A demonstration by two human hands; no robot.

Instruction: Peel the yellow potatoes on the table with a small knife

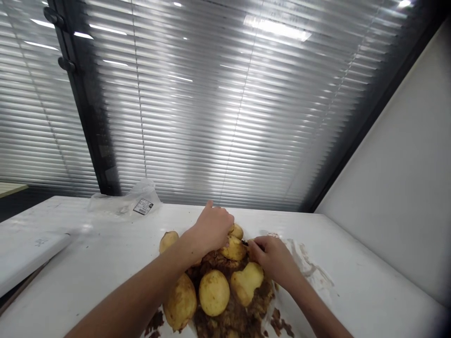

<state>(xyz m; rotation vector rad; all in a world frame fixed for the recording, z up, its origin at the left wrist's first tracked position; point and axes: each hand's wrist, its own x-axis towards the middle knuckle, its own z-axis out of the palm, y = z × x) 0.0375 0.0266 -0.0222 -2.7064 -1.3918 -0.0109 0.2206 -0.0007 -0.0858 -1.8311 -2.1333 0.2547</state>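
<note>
My left hand (213, 227) reaches over the pile with its fingers curled down on a yellow potato (234, 249). The fingertips are partly hidden. At that potato's right end, my right hand (269, 253) is closed in a pinch. A small dark bit shows by its fingertips, but what they hold is unclear. Just behind lies another yellow potato (237, 231). Nearer me are a round potato (214, 293), a larger brown-stained potato (180, 303) and an unevenly shaped one (247, 282). One more potato (168, 241) sits left of my left wrist. Brown crumbly matter (229, 317) lies under and among them.
A clear plastic bag (128, 202) with a printed label lies at the table's back left. A white flat object (31, 258) is at the left. Crumpled, whitish sheeting (308, 265) spreads beside my right forearm. Blinds (211, 117) rise behind the white table (112, 253); a wall (398, 173) stands right.
</note>
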